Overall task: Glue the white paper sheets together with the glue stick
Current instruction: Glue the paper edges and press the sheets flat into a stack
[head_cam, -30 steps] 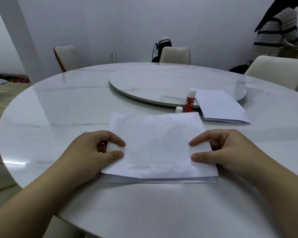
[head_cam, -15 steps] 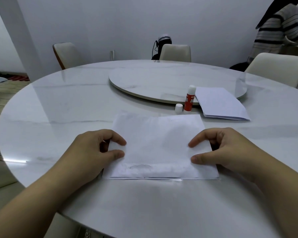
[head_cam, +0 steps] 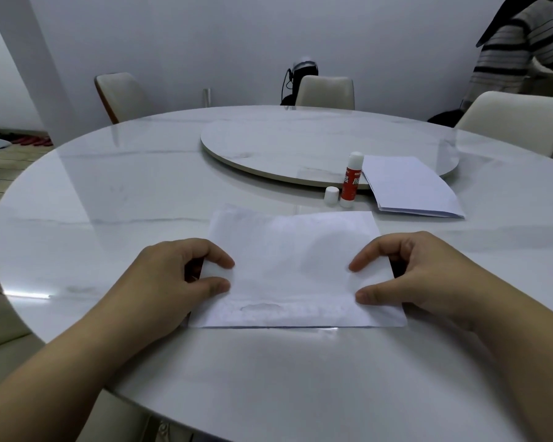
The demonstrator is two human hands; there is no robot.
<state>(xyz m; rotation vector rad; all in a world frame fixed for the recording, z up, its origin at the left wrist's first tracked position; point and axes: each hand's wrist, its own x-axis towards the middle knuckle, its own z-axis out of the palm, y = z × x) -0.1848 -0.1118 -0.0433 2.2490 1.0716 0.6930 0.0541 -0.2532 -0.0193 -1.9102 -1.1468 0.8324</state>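
A white paper sheet [head_cam: 296,266] lies on another sheet on the round marble table [head_cam: 109,218], its near edge lined up with the one below. Damp glue marks show through near that edge. My left hand [head_cam: 173,282] pinches the sheet's left side between thumb and forefinger. My right hand [head_cam: 419,275] pinches its right side the same way. The red glue stick [head_cam: 351,180] stands upright and uncapped behind the sheet, with its white cap [head_cam: 331,195] just left of it.
A stack of white paper [head_cam: 409,186] lies right of the glue stick, partly on the raised turntable [head_cam: 268,145]. Cream chairs [head_cam: 324,90] ring the table. A person in a striped top [head_cam: 521,43] stands at the far right.
The top sheet has come down flat; the strip of lower sheet seen at the near edge a second ago is now covered. Both hands kept their grip.
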